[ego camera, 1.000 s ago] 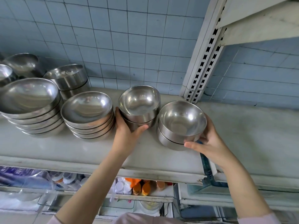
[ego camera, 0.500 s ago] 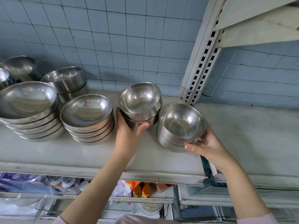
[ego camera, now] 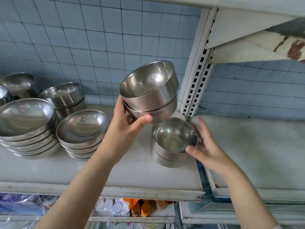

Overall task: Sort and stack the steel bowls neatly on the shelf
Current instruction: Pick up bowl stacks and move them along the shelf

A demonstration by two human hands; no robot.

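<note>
Steel, shiny and deep, two nested bowls (ego camera: 148, 96) are held tilted above the shelf (ego camera: 247, 154), gripped by the left hand (ego camera: 125, 128), while the right hand (ego camera: 208, 149), fingers spread apart, flanks another pair (ego camera: 171, 142) standing on the shelf.

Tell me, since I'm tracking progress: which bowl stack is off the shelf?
The two-bowl stack gripped by the left hand, in mid-air; all other stacks sit on the shelf.
</note>
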